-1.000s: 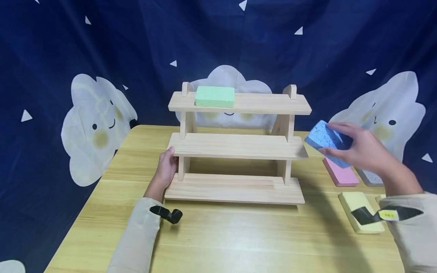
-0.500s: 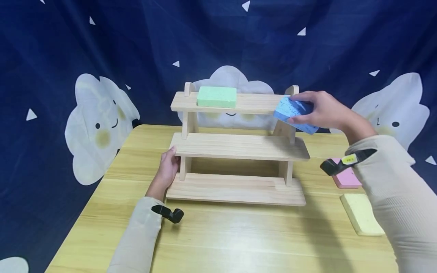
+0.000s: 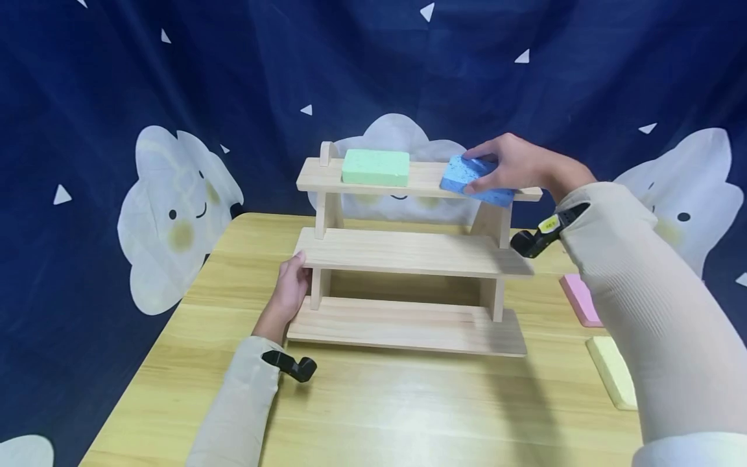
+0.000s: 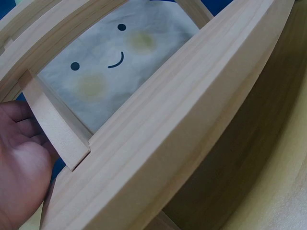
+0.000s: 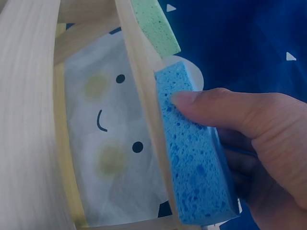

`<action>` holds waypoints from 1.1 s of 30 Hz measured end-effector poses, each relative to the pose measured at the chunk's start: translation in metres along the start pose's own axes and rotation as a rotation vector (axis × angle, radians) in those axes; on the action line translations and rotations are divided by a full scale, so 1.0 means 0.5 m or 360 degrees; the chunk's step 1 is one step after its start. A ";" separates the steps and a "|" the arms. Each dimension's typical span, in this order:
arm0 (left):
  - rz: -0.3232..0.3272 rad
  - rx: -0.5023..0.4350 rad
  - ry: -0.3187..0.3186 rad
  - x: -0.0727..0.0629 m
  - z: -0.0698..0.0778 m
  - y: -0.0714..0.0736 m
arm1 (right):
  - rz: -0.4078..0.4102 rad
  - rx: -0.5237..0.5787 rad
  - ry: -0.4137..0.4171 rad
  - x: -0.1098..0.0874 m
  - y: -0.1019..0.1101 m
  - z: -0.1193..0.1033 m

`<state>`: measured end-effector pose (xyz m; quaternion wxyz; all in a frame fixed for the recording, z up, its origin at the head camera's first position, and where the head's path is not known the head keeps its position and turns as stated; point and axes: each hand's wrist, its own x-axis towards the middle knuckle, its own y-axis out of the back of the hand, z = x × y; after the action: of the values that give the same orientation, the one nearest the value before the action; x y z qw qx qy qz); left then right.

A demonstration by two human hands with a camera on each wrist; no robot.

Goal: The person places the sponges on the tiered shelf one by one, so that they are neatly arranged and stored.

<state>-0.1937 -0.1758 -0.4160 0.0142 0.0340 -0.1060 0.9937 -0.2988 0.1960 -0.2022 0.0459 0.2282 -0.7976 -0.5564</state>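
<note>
My right hand [image 3: 522,165] pinches a blue sponge [image 3: 463,172] between thumb and fingers. It holds the sponge at the right part of the top tier of a three-tier wooden display shelf [image 3: 408,250], overlapping the front edge in the head view. Close up in the right wrist view, the pitted blue sponge [image 5: 194,163] is along the tier's edge, thumb on its near face. To its left on the same tier lies a green sponge [image 3: 375,167]. My left hand [image 3: 287,288] grips the shelf's left side, thumb at the middle tier's end; its fingers [image 4: 21,120] curl by an upright [image 4: 57,122].
On the wooden table [image 3: 373,408], right of the shelf, lie a pink sponge [image 3: 578,298] and a pale yellow sponge [image 3: 613,373], partly covered by my right sleeve [image 3: 659,292]. A dark blue curtain [image 3: 262,65] with cloud prints hangs behind the shelf.
My right hand has carried the blue sponge from beyond the shelf's right end up and leftward to the top tier. My left hand has kept its hold on the shelf.
</note>
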 end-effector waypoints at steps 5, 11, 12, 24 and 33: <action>-0.0005 0.0007 -0.0013 0.001 0.001 -0.002 | -0.0137 -0.0036 -0.0050 0.010 0.011 -0.008; -0.0007 0.0007 0.0007 0.000 -0.002 -0.001 | -0.0262 -0.0051 -0.0085 0.019 0.017 -0.017; -0.0016 0.0011 0.0011 -0.001 -0.002 -0.001 | -0.0275 -0.0052 -0.0087 0.020 0.018 -0.019; -0.0051 -0.0003 -0.0009 0.007 -0.002 -0.008 | -0.0279 -0.0070 0.0003 0.034 0.020 -0.038; -0.0087 -0.0023 -0.0030 0.012 -0.003 -0.017 | -0.0162 -0.0036 -0.0030 0.020 0.026 -0.032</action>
<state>-0.1996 -0.1672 -0.4152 0.0406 0.0462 -0.1123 0.9918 -0.3068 0.1817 -0.1862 0.0126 0.2629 -0.7790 -0.5691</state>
